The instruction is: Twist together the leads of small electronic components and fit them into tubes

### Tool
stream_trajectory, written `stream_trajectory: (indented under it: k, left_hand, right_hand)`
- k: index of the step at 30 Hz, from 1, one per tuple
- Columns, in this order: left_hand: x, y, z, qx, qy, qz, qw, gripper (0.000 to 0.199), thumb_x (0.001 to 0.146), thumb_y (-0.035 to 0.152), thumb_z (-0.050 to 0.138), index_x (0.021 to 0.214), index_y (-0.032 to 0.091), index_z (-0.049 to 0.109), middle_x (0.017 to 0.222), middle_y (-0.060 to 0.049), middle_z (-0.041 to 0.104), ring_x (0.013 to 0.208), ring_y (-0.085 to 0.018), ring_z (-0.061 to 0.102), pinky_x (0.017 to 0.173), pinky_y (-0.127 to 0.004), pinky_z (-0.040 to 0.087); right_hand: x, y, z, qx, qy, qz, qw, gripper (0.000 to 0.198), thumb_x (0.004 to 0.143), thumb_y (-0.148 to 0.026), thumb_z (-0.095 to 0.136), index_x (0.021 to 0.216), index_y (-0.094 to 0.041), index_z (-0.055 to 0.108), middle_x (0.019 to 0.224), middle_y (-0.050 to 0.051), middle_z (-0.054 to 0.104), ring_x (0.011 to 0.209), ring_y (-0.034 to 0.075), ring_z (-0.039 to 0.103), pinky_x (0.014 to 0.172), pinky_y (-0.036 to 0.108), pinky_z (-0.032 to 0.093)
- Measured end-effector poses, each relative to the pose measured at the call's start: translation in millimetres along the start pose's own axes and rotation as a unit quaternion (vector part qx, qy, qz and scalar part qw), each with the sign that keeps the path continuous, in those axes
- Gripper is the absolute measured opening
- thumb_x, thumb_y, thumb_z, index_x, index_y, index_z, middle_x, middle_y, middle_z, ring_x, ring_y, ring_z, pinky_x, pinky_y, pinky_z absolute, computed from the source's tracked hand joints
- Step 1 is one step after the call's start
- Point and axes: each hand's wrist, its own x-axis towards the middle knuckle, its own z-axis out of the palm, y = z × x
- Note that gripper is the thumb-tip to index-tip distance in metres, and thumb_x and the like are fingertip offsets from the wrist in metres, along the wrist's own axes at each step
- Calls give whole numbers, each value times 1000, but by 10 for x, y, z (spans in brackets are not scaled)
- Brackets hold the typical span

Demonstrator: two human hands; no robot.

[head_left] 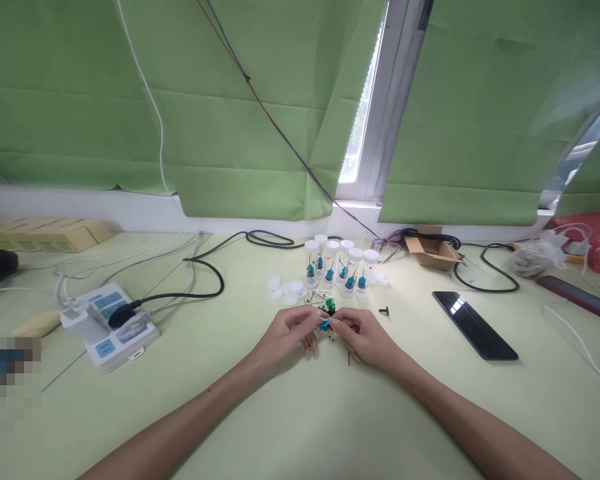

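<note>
My left hand [293, 328] and my right hand [361, 333] meet at the middle of the table, fingertips pinched together. Between them is a small blue part [325, 326], its exact kind too small to make out. Just beyond the fingertips lie green pieces [331, 304], black bits and thin metal pins [322, 295]. A thin brown stick [349, 359] shows beneath my right hand. Behind stand several clear tubes with white caps [355, 255], each holding a blue piece with a thin stem. Loose white caps [294, 289] lie left of them.
At left, a white power strip [125, 340] has plugs and cables in it. To the right lie a small black T-shaped piece [384, 311] and a phone [475, 325]. Toward the back are an open cardboard box [433, 253], black cables [220, 267] and a plastic bag [539, 255].
</note>
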Motion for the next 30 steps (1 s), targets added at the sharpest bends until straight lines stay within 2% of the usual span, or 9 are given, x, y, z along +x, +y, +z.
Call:
stream_trajectory:
  k: [4,6,11,15,18,20,22,26,30]
  left_hand:
    - [16,-28,-58,-75,-19,20,997,66,85,69,44,112,12,65,105,-19,68,61,-20,67,53,-30,51]
    - [16,-45,-80,-86,-41,29,995,69,85,71,41,117,14,63,112,-20,66,64,-22,69,52,-30,51]
    - [-4,-48,-71,-72,-61,56,994,75,76,73,53,125,16,58,113,-20,63,70,-25,70,57,-33,54]
    - [-34,-8,1,-5,-14,27,1000,61,72,48,75,124,22,57,115,-13,63,67,-16,66,58,-29,52]
    - [-51,-2,52,41,30,2,999,53,72,40,77,119,21,62,95,-6,67,52,-7,51,52,-25,46]
    - [-55,-13,70,70,42,1,997,50,73,39,77,118,20,64,79,-1,65,50,-7,46,50,-24,42]
    - [-54,-28,76,104,52,15,993,45,73,39,76,114,20,67,74,0,63,53,-9,47,51,-24,41]
    - [-51,-47,73,153,62,75,983,28,76,35,73,101,21,72,89,-4,66,66,-13,55,63,-26,46]
    - [-61,-41,74,183,48,113,975,22,81,32,68,99,21,73,93,-6,66,72,-15,58,64,-26,46]
  right_hand:
    - [15,47,-10,66,14,12,998,38,92,-53,49,76,-19,55,42,-9,39,29,7,32,33,21,27]
    - [28,79,-14,94,20,18,995,40,91,-56,49,75,-20,52,43,-10,40,28,6,32,31,20,27]
    - [60,126,-16,133,22,32,990,45,90,-59,48,68,-20,46,44,-9,41,26,6,36,28,18,23]
    - [66,129,-10,142,24,34,989,48,90,-60,48,65,-20,43,43,-9,41,26,5,36,27,18,22]
    - [59,123,-4,126,21,34,991,48,90,-61,48,65,-21,42,43,-9,41,26,6,35,28,19,22]
    - [51,113,3,109,16,30,993,47,91,-60,47,66,-21,43,42,-9,41,27,6,34,30,20,23]
    - [40,94,12,89,10,22,996,46,92,-59,45,67,-21,45,41,-9,41,28,6,34,33,20,25]
    - [9,38,31,43,-7,10,999,44,94,-54,44,67,-21,47,39,-9,40,31,7,35,38,21,29]
    - [-10,2,39,14,-19,5,1000,43,96,-52,42,66,-21,46,38,-9,39,32,8,34,41,22,30]
